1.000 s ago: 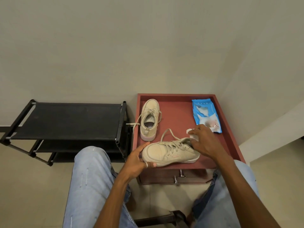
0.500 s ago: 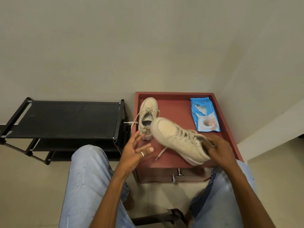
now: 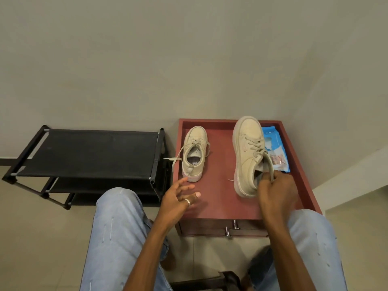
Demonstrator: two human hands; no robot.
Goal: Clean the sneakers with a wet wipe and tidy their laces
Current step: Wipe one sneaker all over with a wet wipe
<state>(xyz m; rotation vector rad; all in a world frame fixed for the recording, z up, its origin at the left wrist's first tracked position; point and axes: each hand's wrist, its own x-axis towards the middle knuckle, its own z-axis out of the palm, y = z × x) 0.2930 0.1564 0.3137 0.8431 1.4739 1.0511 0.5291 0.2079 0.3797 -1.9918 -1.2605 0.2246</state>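
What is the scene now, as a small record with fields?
right hand: grips the heel of one beige lace-up sneaker, toe pointing away
left hand: open, holds nothing, above the front of the red-brown table
second beige sneaker: stands on the table, back left; lace hangs over the left edge
blue wet wipe pack: back right, partly behind the held sneaker

Light-blue jeans (image 3: 117,227), small pale nicks on both legs; bare forearms (image 3: 150,250); silver ring (image 3: 188,202), left hand (image 3: 177,199).
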